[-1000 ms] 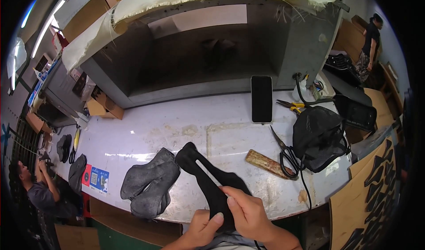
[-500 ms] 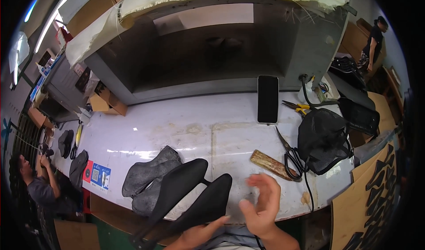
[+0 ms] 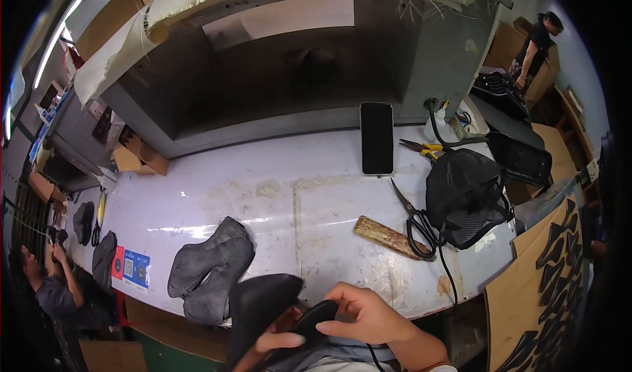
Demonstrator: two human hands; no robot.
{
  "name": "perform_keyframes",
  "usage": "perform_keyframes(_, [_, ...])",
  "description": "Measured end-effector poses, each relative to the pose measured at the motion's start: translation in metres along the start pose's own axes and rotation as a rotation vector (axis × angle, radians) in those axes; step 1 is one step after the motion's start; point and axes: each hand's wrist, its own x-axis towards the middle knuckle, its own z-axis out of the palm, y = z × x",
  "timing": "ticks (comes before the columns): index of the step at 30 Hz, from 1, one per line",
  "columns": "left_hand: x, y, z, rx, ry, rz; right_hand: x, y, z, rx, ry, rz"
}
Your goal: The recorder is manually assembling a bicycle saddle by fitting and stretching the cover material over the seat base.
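A black, smooth two-lobed piece (image 3: 263, 297), its kind not certain, is tilted up close to my body at the table's front edge. My left hand (image 3: 279, 339) is closed on it from below, the thumb lying on the nearer lobe and most fingers hidden behind the piece. With thumb and fingertips, my right hand (image 3: 366, 314) pinches the rim of that same lobe. Just beyond lies a dark grey, foam-like piece (image 3: 212, 270) with several rounded lobes, resting on the white table (image 3: 250, 204).
To the right lie a worn wooden block (image 3: 385, 236), black-handled scissors (image 3: 421, 230), yellow-handled pliers (image 3: 424, 148) and a black mesh bag (image 3: 464, 197). A phone (image 3: 376, 138) leans before a grey metal booth (image 3: 296, 125). Other people are at far left and far right.
The black piece has been drawn toward me and turned up. My right hand, apart from it and half curled before, has come left and gripped its rim. The view has shifted slightly.
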Motion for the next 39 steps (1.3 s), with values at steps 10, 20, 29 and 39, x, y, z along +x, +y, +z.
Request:
perform_keyframes(10, [-0.004,0.043,0.058,0.293,0.261,-0.285,0.0,-0.02,-0.015,-0.419,-0.255,-0.047])
perform_keyframes(20, [-0.003,0.06,0.081,0.041,0.393,-0.423,-0.005,0.018,-0.003,0.366,0.042,0.179])
perform_keyframes(29, [-0.005,0.038,0.064,0.228,0.339,-0.289,-0.01,0.004,-0.006,-0.248,0.03,-0.159])
perform_keyframes(39, [-0.001,0.011,0.052,-0.125,0.224,-0.208,-0.013,0.007,0.016,-0.186,0.168,-0.152])
